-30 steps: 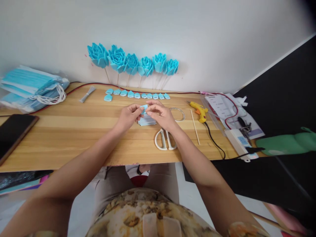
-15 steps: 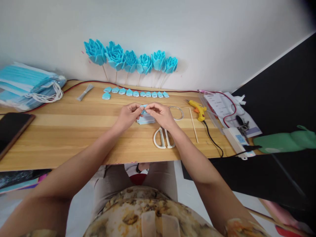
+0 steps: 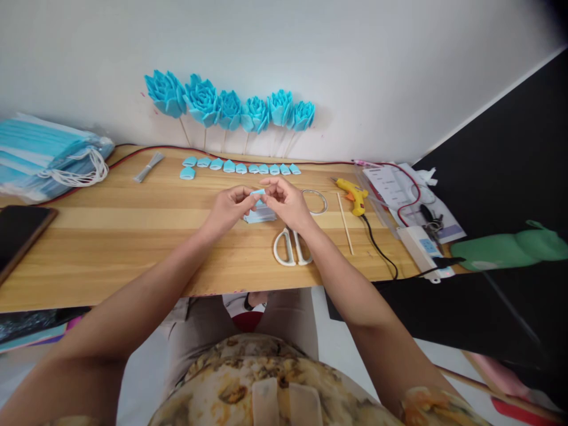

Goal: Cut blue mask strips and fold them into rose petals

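Between my two hands is a small light-blue piece of mask fabric point(image 3: 258, 194), pinched by fingertips from both sides. My left hand point(image 3: 228, 210) is closed on its left edge. My right hand point(image 3: 286, 204) grips it from the right with thumb and finger, its other fingers curled above. Just beneath them on the table lies a stack of pale-blue cut fabric pieces point(image 3: 261, 215), partly covered by the hands. White-handled scissors point(image 3: 284, 248) lie below my right wrist, their blades hidden. Behind the hands runs a row of folded blue petals point(image 3: 229, 166).
Several blue fabric flowers on sticks point(image 3: 231, 111) lean against the wall. Face masks point(image 3: 48, 154) and a phone point(image 3: 22, 236) lie left, with thin ties point(image 3: 149, 167). Rightward are a tape roll point(image 3: 315, 202), stick point(image 3: 345, 225), yellow glue gun point(image 3: 353, 195), power strip point(image 3: 425, 253) and green bottle point(image 3: 506, 249).
The fingers of my right hand have lifted and loosened slightly while the fabric piece stays between both hands. The whole view has shifted a little.
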`<act>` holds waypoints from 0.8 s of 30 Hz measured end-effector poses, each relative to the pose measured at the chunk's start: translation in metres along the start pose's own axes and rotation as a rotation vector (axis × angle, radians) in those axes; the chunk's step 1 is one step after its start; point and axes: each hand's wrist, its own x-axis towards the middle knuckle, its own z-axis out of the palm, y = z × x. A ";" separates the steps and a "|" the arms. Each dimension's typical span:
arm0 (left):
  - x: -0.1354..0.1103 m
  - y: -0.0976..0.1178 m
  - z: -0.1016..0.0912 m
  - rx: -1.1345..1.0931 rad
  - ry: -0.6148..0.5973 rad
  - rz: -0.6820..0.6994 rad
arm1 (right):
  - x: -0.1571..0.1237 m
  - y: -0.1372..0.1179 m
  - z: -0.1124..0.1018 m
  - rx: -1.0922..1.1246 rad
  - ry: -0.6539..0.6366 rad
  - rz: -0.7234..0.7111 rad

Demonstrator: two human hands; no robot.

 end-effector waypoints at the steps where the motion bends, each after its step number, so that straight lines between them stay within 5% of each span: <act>1: 0.000 -0.001 0.000 0.004 -0.002 0.011 | 0.000 0.000 0.000 -0.003 -0.001 0.001; 24: 0.005 -0.008 -0.001 -0.057 0.002 -0.025 | -0.001 0.000 -0.006 -0.019 -0.014 0.064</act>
